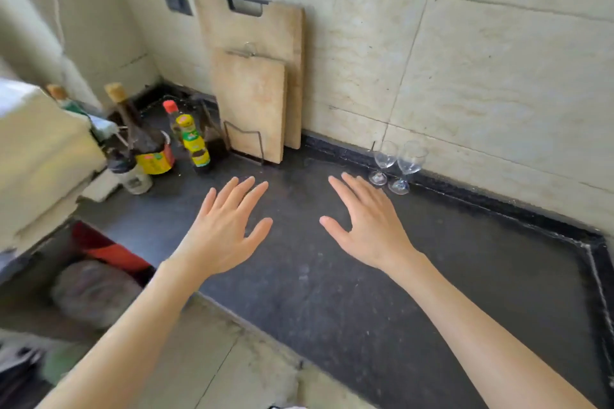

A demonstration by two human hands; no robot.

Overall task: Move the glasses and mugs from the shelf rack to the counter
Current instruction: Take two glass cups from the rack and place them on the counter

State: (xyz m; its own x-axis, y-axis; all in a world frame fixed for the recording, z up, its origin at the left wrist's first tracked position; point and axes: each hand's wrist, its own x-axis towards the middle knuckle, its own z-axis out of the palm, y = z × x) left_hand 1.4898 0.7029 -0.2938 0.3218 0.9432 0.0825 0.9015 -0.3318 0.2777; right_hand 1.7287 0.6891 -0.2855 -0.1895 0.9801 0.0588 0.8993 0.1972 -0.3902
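Note:
Two clear stemmed wine glasses stand upright side by side on the dark counter (332, 292) against the tiled wall, one glass (385, 159) to the left of the other glass (409, 164). My left hand (226, 229) hovers over the counter's middle, palm down, fingers straight and spread, holding nothing. My right hand (368, 226) is stretched out the same way, its fingertips just short of the left glass's foot. No mugs and no shelf rack are in view.
Two wooden cutting boards (252, 83) lean on the wall in a wire stand. Several sauce and oil bottles (194, 143) crowd the counter's back left corner. A pale appliance (36, 156) sits at the left edge. A raised rim (594, 262) borders the counter on the right.

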